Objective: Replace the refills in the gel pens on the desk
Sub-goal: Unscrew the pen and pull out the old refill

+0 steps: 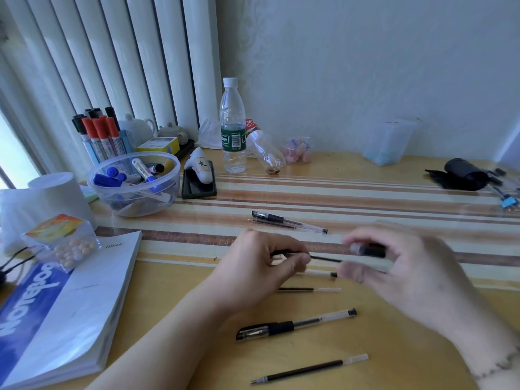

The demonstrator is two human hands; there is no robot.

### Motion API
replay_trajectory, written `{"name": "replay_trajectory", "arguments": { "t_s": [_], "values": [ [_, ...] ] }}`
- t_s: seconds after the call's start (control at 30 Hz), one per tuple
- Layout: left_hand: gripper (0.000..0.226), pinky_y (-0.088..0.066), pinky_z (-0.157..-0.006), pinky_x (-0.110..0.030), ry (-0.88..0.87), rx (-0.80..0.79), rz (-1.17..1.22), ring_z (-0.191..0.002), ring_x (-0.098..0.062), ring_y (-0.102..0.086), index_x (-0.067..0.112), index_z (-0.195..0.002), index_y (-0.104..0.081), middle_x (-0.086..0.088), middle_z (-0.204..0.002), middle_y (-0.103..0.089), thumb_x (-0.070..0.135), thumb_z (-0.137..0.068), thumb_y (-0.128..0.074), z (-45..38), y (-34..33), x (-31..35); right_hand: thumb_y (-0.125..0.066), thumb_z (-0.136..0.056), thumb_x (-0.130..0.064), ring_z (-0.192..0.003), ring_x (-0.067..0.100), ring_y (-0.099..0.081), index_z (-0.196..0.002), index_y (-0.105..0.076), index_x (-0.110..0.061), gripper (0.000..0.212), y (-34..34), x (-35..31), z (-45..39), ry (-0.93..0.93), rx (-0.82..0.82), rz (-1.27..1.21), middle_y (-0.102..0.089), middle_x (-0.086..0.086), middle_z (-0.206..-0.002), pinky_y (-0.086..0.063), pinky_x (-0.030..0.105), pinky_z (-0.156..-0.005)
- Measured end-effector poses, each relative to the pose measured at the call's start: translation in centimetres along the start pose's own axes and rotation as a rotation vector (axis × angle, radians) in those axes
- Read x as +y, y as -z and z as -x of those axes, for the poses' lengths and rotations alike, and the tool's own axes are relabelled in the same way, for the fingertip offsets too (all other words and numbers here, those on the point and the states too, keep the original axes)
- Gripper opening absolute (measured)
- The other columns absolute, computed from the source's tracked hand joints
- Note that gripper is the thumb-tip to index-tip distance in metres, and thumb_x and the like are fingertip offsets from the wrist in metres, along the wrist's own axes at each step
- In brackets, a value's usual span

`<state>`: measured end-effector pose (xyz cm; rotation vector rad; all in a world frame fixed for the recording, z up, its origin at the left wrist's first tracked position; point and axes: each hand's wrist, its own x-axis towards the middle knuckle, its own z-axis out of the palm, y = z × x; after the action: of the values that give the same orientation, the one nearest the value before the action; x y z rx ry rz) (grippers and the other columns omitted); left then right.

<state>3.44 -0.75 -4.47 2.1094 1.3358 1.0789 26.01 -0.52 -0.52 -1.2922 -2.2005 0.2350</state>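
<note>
Nearest the desk's front edge lies a loose refill (309,368), a thin dark tube with a clear tail, and just beyond it a capped gel pen (295,324) with a clear barrel and black rubber grip. Further in, a second refill (309,289) rests between the two wrists. Above that, the left hand (261,266) is curled, its thumb and forefinger pinching a slim dark refill (323,258) that runs rightward toward the right hand (399,274). That hand is smeared by motion; its fingers are bent around a short clear-and-black pen piece (368,250), though how tightly is hard to make out. A clear barrel (320,274) peeks out beneath the hands, mostly hidden. Beyond them another capped pen (289,221) lies on the striped cloth (365,198) beside a thin refill (273,223). Far left, a clear plastic bowl (133,184) holds markers; a water bottle (233,128) stands by the wall.
</note>
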Motion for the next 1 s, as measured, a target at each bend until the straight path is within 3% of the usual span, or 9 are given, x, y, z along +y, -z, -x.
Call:
{"name": "replay_trajectory", "arguments": {
  "t_s": [0.1,0.2,0.3,0.37,0.43,0.5,0.63,0.87,1.0],
  "values": [
    [0.015,-0.044,-0.046,-0.025,0.058,0.111,0.097,-0.044,-0.012,-0.052,0.021,-0.082,-0.075,0.014,-0.066,-0.07,0.026,-0.093,-0.065,-0.4,1.0,-0.5,-0.028,-0.082,-0.073,-0.059,-0.004,-0.058,-0.076,-0.066,-0.048,0.046,0.7,0.9,-0.4,-0.117,0.174,-0.114,-0.061,-0.032,-0.059,-0.039,0.015,-0.041],
    [0.019,-0.054,-0.065,-0.053,0.113,0.214,0.152,-0.067,-0.041,-0.064,0.025,-0.079,-0.074,0.01,-0.078,-0.076,0.032,-0.093,-0.063,-0.6,1.6,-1.2,-0.025,-0.086,-0.075,-0.057,0.006,-0.06,-0.072,-0.069,-0.051,0.052,0.3,1.8,-0.6,-0.196,0.227,-0.082,-0.062,-0.033,-0.058,-0.047,0.031,-0.046],
    [0.021,-0.054,-0.071,-0.048,0.146,0.253,0.179,-0.07,-0.037,-0.063,0.023,-0.077,-0.075,0.012,-0.075,-0.075,0.028,-0.094,-0.063,-0.8,1.8,-1.3,-0.046,-0.081,-0.068,-0.06,0.01,-0.063,-0.076,-0.068,-0.048,0.03,-0.2,2.7,-0.6,-0.18,0.269,-0.124,-0.069,-0.024,-0.067,-0.053,0.035,-0.054],
    [0.021,-0.053,-0.071,-0.037,0.165,0.251,0.205,-0.064,-0.02,-0.061,0.02,-0.078,-0.076,0.016,-0.07,-0.073,0.025,-0.093,-0.063,-0.9,1.8,-1.3,-0.059,-0.081,-0.051,-0.058,0.017,-0.059,-0.079,-0.062,-0.042,0.01,-0.4,3.0,-0.7,-0.16,0.24,-0.131,-0.069,-0.015,-0.074,-0.052,0.038,-0.058],
    [0.021,-0.053,-0.074,-0.031,0.163,0.229,0.227,-0.069,-0.01,-0.064,0.017,-0.078,-0.076,0.014,-0.072,-0.074,0.025,-0.093,-0.063,-0.9,1.7,-1.2,-0.057,-0.083,-0.046,-0.06,0.024,-0.059,-0.085,-0.053,-0.036,0.01,-0.7,3.0,-0.6,-0.115,0.177,-0.148,-0.068,-0.011,-0.076,-0.051,0.04,-0.059],
    [0.021,-0.056,-0.077,-0.029,0.148,0.201,0.228,-0.078,-0.016,-0.068,0.016,-0.078,-0.076,0.012,-0.075,-0.075,0.026,-0.093,-0.063,-0.9,1.6,-1.3,-0.047,-0.085,-0.049,-0.063,0.026,-0.061,-0.089,-0.049,-0.038,0.013,-0.8,2.7,-0.5,-0.059,0.129,-0.161,-0.067,-0.012,-0.076,-0.051,0.042,-0.06],
    [0.019,-0.056,-0.087,-0.047,0.147,0.153,0.249,-0.082,-0.025,-0.069,0.02,-0.08,-0.074,0.006,-0.077,-0.077,0.028,-0.093,-0.063,-0.9,1.4,-1.6,-0.04,-0.09,-0.055,-0.063,0.021,-0.059,-0.096,-0.053,-0.044,0.018,-0.7,2.8,-0.6,0.003,0.156,-0.204,-0.064,-0.011,-0.079,-0.051,0.04,-0.061],
    [0.02,-0.055,-0.083,-0.054,0.134,0.155,0.269,-0.08,-0.04,-0.066,0.021,-0.081,-0.074,0.005,-0.078,-0.077,0.033,-0.092,-0.063,-0.9,1.4,-1.6,-0.04,-0.084,-0.057,-0.065,0.021,-0.059,-0.094,-0.056,-0.044,0.023,-0.5,2.9,-0.6,0.009,0.158,-0.196,-0.064,-0.013,-0.083,-0.052,0.041,-0.061],
    [0.022,-0.05,-0.062,-0.042,0.13,0.131,0.245,-0.061,-0.042,-0.052,0.02,-0.079,-0.074,0.008,-0.073,-0.074,0.031,-0.094,-0.063,-0.9,1.3,-1.6,-0.041,-0.084,-0.058,-0.066,0.031,-0.06,-0.094,-0.058,-0.044,0.025,-0.5,2.9,-0.6,0.028,0.173,-0.191,-0.064,-0.006,-0.079,-0.053,0.043,-0.061]
  ]
}}
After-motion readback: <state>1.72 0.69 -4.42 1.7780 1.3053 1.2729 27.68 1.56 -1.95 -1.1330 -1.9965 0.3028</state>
